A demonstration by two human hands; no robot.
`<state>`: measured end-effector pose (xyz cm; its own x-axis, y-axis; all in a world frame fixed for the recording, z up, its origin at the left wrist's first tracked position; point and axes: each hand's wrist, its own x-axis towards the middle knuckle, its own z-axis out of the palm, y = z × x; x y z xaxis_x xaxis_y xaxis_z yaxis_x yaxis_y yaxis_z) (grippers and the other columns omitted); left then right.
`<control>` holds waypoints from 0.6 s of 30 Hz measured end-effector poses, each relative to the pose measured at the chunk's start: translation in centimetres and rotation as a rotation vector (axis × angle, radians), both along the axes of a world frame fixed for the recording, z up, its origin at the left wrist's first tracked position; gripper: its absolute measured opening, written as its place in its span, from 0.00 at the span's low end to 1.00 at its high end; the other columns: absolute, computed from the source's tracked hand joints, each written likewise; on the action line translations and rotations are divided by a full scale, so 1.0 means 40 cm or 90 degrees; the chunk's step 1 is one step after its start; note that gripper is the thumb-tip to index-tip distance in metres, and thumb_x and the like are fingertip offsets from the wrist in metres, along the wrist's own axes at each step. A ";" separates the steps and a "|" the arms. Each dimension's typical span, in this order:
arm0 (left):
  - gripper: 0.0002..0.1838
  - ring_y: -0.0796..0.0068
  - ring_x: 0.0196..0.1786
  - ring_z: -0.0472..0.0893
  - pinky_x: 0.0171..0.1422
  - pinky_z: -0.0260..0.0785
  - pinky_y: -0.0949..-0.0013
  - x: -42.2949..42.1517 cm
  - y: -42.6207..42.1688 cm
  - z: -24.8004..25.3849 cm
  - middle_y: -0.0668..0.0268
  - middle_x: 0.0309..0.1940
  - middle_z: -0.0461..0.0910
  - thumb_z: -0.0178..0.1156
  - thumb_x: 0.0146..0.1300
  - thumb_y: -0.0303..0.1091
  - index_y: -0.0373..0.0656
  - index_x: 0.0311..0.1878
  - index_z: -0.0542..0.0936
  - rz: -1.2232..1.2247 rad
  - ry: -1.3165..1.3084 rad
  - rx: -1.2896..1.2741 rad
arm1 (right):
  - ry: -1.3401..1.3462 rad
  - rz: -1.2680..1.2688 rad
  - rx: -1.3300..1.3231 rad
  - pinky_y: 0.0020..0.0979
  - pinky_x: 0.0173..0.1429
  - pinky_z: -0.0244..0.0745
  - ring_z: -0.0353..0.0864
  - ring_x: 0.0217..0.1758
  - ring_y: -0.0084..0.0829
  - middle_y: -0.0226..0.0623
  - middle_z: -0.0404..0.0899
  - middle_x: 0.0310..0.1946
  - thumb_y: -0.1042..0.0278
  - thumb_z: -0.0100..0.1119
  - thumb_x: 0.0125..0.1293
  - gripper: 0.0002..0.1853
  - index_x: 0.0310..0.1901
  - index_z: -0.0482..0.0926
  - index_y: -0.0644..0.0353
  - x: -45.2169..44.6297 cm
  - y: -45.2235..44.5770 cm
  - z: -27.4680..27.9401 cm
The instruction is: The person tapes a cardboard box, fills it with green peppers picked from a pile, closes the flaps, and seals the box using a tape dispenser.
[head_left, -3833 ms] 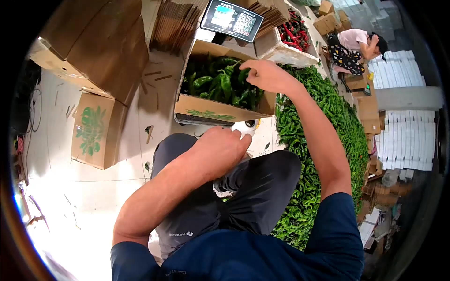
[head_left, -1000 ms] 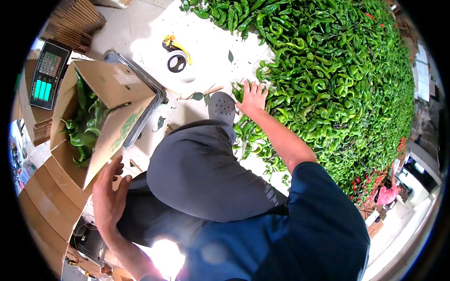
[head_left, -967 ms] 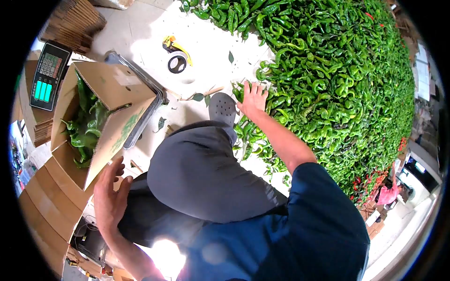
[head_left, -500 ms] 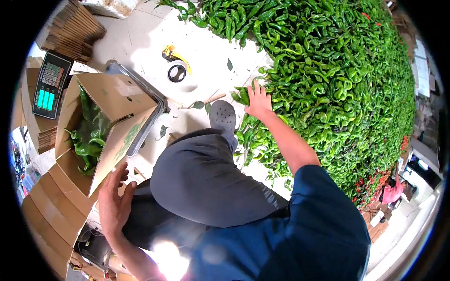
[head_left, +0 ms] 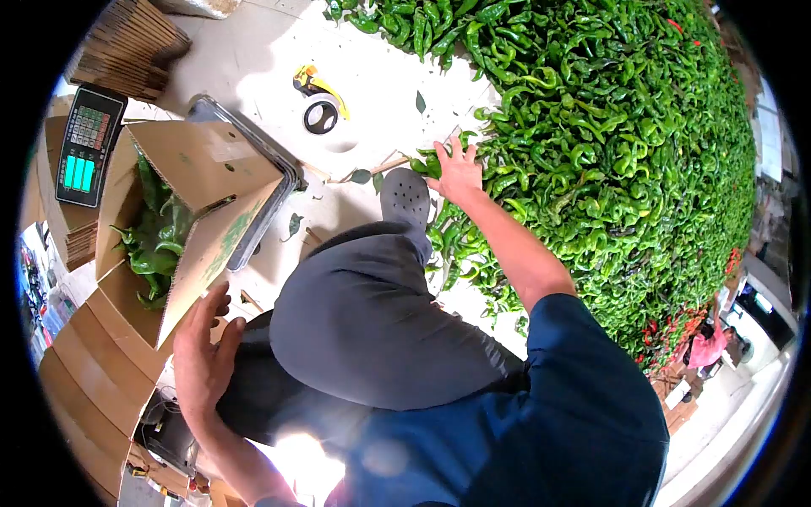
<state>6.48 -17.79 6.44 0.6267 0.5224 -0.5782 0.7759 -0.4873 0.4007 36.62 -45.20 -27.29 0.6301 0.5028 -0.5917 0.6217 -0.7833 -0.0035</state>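
Note:
My right hand [head_left: 460, 176] lies with spread fingers at the near edge of a big heap of green peppers [head_left: 591, 160]. A few peppers show beside its fingertips, and it grips none that I can see. My left hand [head_left: 203, 346] hangs by the lower edge of an open cardboard box [head_left: 221, 241], thumb apart from half-curled fingers; whether the fingertips touch the cardboard I cannot tell. Inside the box lie several green peppers [head_left: 156, 245]. Its flaps stand folded outward.
A digital scale display [head_left: 89, 144] stands left of the box, near stacked flat cardboard [head_left: 127, 46]. A tape dispenser [head_left: 321, 110] and loose leaves lie on the white floor. My grey shoe [head_left: 405, 198] is beside the heap. Another person in pink [head_left: 708, 346] is far right.
My right hand has shifted a little left and down along the heap's edge. The left hand stays by the box. The whole view has moved slightly.

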 end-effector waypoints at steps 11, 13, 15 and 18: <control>0.27 0.56 0.54 0.84 0.60 0.75 0.59 0.014 -0.001 -0.001 0.51 0.51 0.84 0.66 0.65 0.28 0.42 0.68 0.76 -0.006 -0.011 -0.007 | -0.037 -0.148 0.125 0.49 0.63 0.80 0.68 0.67 0.56 0.47 0.64 0.67 0.55 0.73 0.55 0.39 0.68 0.68 0.52 -0.006 0.003 -0.045; 0.27 0.55 0.55 0.84 0.60 0.75 0.59 0.014 -0.002 -0.002 0.51 0.52 0.85 0.66 0.65 0.28 0.42 0.68 0.76 -0.007 -0.011 -0.004 | -0.015 -0.172 0.072 0.49 0.63 0.80 0.67 0.68 0.61 0.49 0.62 0.68 0.62 0.70 0.57 0.37 0.69 0.66 0.53 -0.006 0.025 -0.041; 0.26 0.56 0.55 0.84 0.60 0.75 0.59 0.012 0.001 -0.004 0.51 0.52 0.85 0.66 0.65 0.28 0.42 0.68 0.76 -0.008 -0.010 -0.009 | 0.008 -0.188 -0.004 0.48 0.60 0.82 0.68 0.67 0.63 0.50 0.63 0.67 0.64 0.68 0.58 0.36 0.69 0.66 0.53 0.008 0.057 -0.027; 0.26 0.56 0.55 0.84 0.60 0.75 0.59 0.016 0.000 -0.002 0.52 0.52 0.84 0.65 0.66 0.28 0.42 0.68 0.76 0.004 -0.004 -0.019 | -0.024 -0.171 0.025 0.47 0.57 0.84 0.71 0.64 0.63 0.51 0.63 0.66 0.69 0.66 0.59 0.31 0.66 0.69 0.54 0.012 0.050 -0.048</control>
<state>7.13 -17.78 6.35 0.6269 0.5088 -0.5900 0.7765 -0.4701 0.4196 37.12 -43.21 -29.23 0.7650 0.3363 -0.5492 0.3916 -0.9200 -0.0180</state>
